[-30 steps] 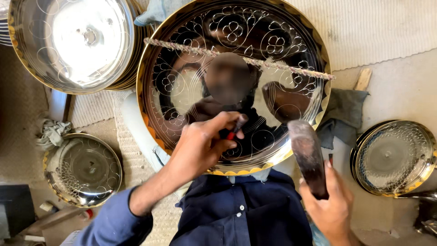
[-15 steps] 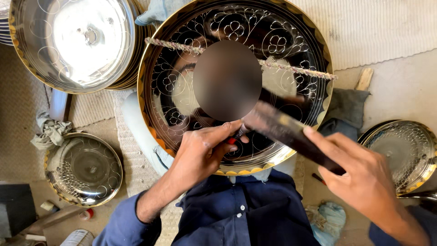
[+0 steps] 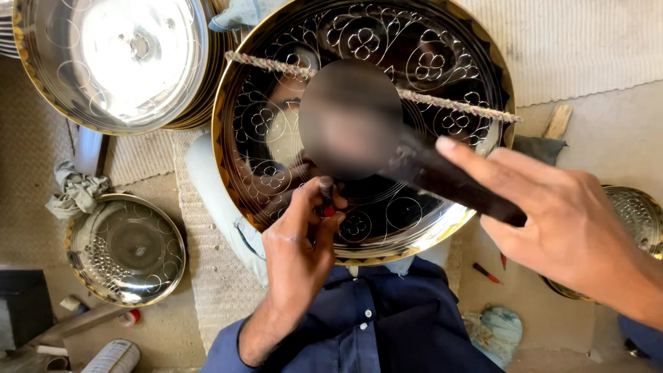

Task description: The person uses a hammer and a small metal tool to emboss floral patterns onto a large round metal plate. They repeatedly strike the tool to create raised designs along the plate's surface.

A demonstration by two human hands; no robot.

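Note:
A large round metal tray with engraved flower patterns and a gold rim rests on my lap. A twisted cord runs across it. My left hand pinches a small punch tool with a red part, its tip against the tray's lower middle. My right hand grips a dark hammer, raised over the tray and angled toward the punch.
A stack of shiny engraved trays lies at the upper left. A smaller engraved tray sits on the floor at left, another at right. Rags, a red-handled tool and woven mats lie around.
My right hand has swung the hammer up from beside my lap and across over the tray, toward the punch. My left hand stays at the same spot on the tray.

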